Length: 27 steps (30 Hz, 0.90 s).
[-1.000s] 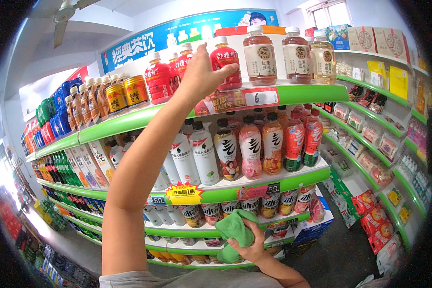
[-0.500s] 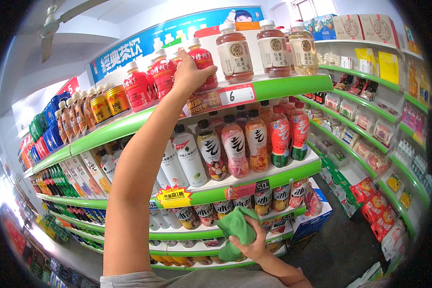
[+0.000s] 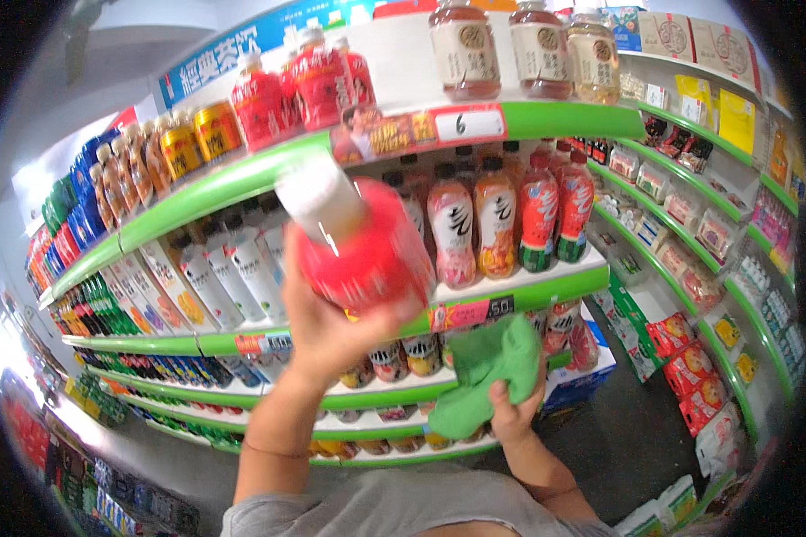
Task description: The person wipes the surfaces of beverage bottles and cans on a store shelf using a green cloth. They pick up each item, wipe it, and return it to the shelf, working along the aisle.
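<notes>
Down from the green-edged top shelf (image 3: 242, 174) comes the red plastic drink bottle with a white cap (image 3: 358, 237), now below that shelf, gripped around its base by the left hand (image 3: 331, 331). Full, it looks heavy and slick; mid-body holds best. Lower right, the right hand (image 3: 510, 416) clutches a soft green cloth (image 3: 488, 367).

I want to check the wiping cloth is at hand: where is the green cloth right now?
In the head view the green cloth is low and right of centre, bunched in the right hand, just below and right of the red bottle held in the left hand.
</notes>
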### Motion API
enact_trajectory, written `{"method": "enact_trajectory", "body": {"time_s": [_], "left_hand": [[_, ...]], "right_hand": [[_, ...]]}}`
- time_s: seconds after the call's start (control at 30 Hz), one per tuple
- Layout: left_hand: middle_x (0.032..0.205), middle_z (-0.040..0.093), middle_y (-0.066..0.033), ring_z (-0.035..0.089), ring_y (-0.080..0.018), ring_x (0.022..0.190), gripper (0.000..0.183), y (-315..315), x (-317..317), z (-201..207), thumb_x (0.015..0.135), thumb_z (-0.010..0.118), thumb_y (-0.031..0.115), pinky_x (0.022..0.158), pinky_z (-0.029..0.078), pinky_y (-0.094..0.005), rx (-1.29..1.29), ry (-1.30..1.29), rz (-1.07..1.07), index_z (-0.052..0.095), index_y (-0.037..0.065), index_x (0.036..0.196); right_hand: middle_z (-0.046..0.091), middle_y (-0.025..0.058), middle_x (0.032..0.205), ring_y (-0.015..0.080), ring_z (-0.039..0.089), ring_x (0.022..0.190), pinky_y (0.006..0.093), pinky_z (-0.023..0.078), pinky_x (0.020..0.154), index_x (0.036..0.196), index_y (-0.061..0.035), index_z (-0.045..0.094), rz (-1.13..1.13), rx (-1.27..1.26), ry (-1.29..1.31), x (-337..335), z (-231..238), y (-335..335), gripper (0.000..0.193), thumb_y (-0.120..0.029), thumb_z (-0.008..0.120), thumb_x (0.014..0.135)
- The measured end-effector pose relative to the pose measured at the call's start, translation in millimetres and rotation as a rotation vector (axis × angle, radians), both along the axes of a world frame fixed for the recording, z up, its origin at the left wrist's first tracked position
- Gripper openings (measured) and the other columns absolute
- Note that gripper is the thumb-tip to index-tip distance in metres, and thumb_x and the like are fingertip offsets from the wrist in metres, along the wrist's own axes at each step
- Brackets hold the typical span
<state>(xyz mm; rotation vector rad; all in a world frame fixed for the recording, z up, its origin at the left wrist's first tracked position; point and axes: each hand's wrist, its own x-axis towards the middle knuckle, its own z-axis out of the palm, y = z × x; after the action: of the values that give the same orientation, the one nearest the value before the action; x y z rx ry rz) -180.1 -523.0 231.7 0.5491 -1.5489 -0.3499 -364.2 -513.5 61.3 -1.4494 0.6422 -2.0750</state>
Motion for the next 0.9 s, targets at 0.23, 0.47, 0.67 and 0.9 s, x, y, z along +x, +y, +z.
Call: {"method": "enact_trajectory", "body": {"time_s": [0.23,0.47,0.67,0.9], "left_hand": [[0.118,0.049,-0.0127,0.051,-0.0213,0.108,0.095,28,12,-129,0.058,0.083,0.014,0.094,0.042,-0.0364,0.365,0.174,-0.011,0.025,0.002,0.131],[0.119,0.044,-0.0154,0.048,-0.0246,0.111,0.093,35,22,-151,0.057,0.082,0.012,0.096,0.039,-0.0362,0.319,0.131,0.094,0.027,0.001,0.131],[0.115,0.045,-0.0202,0.048,-0.0347,0.107,0.090,38,37,-159,0.057,0.080,0.009,0.092,0.040,-0.0410,0.194,-0.025,0.283,0.029,-0.001,0.130],[0.113,0.047,-0.0213,0.049,-0.0375,0.100,0.071,37,43,-160,0.067,0.071,0.012,0.084,0.042,-0.0447,-0.151,-0.292,0.754,0.036,-0.001,0.127]], "right_hand": [[0.048,0.0119,0.123,0.0211,0.044,0.113,0.0361,0.033,0.098,0.133,0.0023,0.035,0.300,0.235,-0.032,16,33,-1,0.065,-0.033,0.059,0.085],[0.036,0.0149,0.137,0.0230,0.032,0.128,0.0357,0.020,0.108,0.138,0.0025,0.026,0.768,0.061,0.230,74,50,-2,0.083,-0.057,0.047,0.086],[0.043,0.0169,0.129,0.0247,0.042,0.120,0.0371,0.032,0.100,0.133,0.0027,0.031,0.609,0.181,0.423,83,51,5,0.069,-0.024,0.067,0.080],[0.049,0.0175,0.118,0.0258,0.051,0.108,0.0382,0.040,0.094,0.127,0.0031,0.036,0.408,0.113,0.533,101,28,18,0.070,-0.023,0.074,0.075]]}}
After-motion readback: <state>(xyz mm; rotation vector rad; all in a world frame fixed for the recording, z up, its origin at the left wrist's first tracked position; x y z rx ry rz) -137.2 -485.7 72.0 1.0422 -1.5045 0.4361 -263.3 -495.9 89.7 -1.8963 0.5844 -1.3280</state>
